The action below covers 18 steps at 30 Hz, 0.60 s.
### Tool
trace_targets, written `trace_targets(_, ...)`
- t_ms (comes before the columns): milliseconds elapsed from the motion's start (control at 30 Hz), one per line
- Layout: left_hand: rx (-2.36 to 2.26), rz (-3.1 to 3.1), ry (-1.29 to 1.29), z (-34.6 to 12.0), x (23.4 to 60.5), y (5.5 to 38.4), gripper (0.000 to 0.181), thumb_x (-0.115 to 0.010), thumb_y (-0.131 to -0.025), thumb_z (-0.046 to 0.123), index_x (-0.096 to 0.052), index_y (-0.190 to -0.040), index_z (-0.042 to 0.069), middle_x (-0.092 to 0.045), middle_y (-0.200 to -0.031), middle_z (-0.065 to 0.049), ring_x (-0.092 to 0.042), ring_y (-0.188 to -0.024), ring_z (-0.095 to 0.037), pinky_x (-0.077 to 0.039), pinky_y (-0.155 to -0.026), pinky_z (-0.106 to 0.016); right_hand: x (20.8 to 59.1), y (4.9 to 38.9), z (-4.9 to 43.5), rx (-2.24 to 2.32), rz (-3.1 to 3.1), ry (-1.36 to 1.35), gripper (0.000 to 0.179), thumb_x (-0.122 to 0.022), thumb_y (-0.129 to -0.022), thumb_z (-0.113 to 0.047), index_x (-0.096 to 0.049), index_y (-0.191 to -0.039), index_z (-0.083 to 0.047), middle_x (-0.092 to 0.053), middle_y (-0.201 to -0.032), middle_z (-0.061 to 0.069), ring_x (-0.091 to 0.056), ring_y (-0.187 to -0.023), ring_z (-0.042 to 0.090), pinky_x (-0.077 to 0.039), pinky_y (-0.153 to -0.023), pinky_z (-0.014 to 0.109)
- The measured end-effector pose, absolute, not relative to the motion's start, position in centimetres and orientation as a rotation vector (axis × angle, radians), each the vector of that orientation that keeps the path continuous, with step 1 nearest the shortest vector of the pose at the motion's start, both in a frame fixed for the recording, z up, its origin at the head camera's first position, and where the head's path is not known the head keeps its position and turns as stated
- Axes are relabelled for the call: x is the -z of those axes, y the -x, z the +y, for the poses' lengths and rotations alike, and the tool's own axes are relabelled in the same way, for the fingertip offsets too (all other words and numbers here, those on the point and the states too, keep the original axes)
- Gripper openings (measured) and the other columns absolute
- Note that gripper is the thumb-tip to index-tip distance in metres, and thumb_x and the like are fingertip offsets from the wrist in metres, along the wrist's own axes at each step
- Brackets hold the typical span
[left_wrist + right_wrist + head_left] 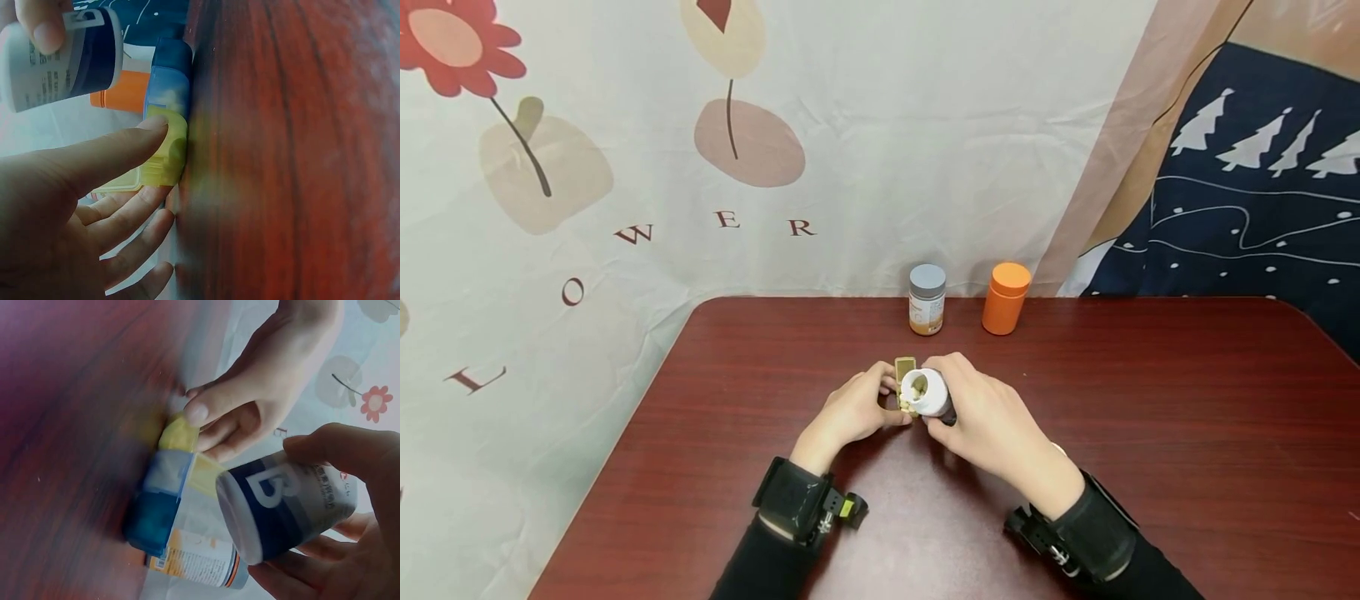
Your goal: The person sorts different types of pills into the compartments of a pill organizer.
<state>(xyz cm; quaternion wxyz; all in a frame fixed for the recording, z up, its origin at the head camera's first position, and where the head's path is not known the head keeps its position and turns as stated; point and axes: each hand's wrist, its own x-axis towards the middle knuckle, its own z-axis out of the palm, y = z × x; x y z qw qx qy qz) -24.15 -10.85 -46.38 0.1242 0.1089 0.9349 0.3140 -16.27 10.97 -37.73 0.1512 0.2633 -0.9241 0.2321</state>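
My left hand (850, 410) pinches the yellow end of a small pill organizer (170, 470) standing on the table, thumb on one side and fingers on the other. Its yellow, pale blue and dark teal sections form a row. The yellow lid (906, 365) is flipped up. With my right hand (988, 417) I grip a white and dark blue pill bottle (284, 503), uncapped and tilted over the organizer. In the head view, pale yellow pills (907, 407) show at its mouth, overlapping the yellow section. The other sections are hidden there behind bottle and hand.
Toward the table's far edge stand a white bottle with a grey cap (927, 302) and, to its right, an orange bottle (1006, 300). Behind the reddish-brown table (1187, 417) hangs a flower-print cloth (910, 125). Dark tree-print fabric (1262, 217) is at the right.
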Motion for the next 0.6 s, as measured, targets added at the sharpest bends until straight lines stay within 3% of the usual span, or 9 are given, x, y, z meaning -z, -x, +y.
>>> trace_targets(400,-0.915,2.746,-0.356,-10.9,46.7,24.2,0.06,-0.093,-0.091,0.039,-0.062,-0.14,0.023,-0.076,-0.134,0.006,-0.069,-0.129,-0.015,-0.054,-0.109,-0.05,37.6,14.8,11.3,-0.631,-2.737,-0.831,0.063,-0.104,-0.076,-0.026,-0.069,-0.126,-0.013,-0.077,-0.112,0.0,-0.07,-0.096,0.02,-0.06,-0.088,0.044)
trace_targets(600,-0.909,2.732,-0.341,-10.9,46.5,24.2,0.062,-0.093,-0.091,0.043,-0.061,-0.141,0.025,-0.074,-0.135,0.006,-0.069,-0.129,-0.016,-0.054,-0.109,-0.05,37.8,14.2,11.5,-0.77,-2.9,-0.905,0.063,-0.102,-0.08,-0.028,-0.067,-0.13,-0.014,-0.076,-0.116,-0.002,-0.073,-0.099,0.016,-0.062,-0.085,0.038)
